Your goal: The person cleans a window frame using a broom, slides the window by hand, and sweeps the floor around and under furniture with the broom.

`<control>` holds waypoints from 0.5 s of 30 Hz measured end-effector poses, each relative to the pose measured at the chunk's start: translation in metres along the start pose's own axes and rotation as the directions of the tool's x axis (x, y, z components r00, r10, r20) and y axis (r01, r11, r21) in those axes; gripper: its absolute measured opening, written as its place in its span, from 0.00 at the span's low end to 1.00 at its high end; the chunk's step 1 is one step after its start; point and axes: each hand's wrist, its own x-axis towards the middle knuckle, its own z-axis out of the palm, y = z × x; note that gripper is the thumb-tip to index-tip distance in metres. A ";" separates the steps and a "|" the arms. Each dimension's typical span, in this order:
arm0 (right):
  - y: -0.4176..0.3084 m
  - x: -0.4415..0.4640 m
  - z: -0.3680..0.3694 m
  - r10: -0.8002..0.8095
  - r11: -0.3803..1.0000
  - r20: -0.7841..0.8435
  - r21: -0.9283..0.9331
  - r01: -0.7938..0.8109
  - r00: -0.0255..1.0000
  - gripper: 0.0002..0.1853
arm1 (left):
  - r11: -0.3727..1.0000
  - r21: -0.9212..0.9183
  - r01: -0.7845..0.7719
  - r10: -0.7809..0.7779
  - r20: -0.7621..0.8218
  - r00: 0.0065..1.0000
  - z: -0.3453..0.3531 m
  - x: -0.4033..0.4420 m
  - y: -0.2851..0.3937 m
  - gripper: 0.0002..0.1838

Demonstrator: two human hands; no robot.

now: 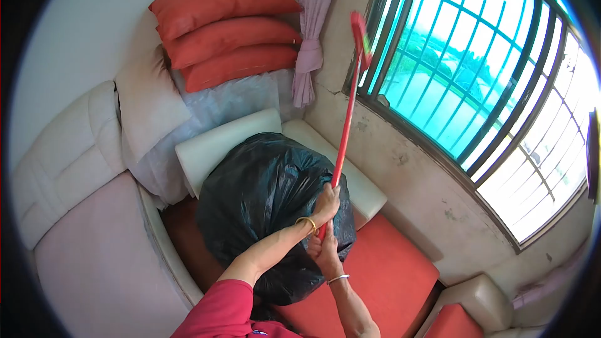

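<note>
My left hand [327,204] is wrapped round the red pole [346,131], with a gold bangle at its wrist. Just below it, my right hand [323,251] grips the lower end of the same pole; a pale bangle circles that wrist. The pole slants up and slightly right to a red head [360,40], raised beside the window frame near the wall. Under both hands bulges a large black plastic bag [263,194], which lies on the red seat and against cream bolsters.
Red cushions [225,9] are stacked at the upper left by a tied pink curtain [308,56]. A barred window [457,62] fills the upper right. A cream sofa [75,150] stands left, a red seat [382,275] lower right, with a cream armrest [479,300] beyond.
</note>
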 end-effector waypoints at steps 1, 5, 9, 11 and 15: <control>0.009 -0.006 -0.008 -0.004 1.000 0.001 -0.002 0.004 1.000 0.27 | 1.000 -0.003 -0.004 0.004 -0.001 1.000 -0.004 -0.014 0.000 0.21; 0.038 -0.037 -0.037 -0.125 0.938 -0.167 -0.342 0.062 0.978 0.29 | 0.786 -0.386 0.484 -0.394 0.291 0.872 -0.008 -0.067 -0.008 0.19; 0.046 -0.080 -0.051 -0.351 0.757 -0.155 -0.628 0.182 0.924 0.30 | 0.605 -0.582 0.544 -0.436 0.329 0.837 -0.001 -0.111 -0.009 0.18; 0.071 -0.049 -0.129 -0.624 0.234 0.252 -0.843 0.485 0.739 0.28 | 0.442 -0.628 0.640 -0.483 0.434 0.760 -0.004 -0.137 -0.001 0.17; 0.058 -0.134 -0.101 -0.515 0.335 -0.031 -0.927 0.168 0.856 0.17 | 0.343 -0.628 0.698 -0.426 0.558 0.712 -0.009 -0.175 0.042 0.17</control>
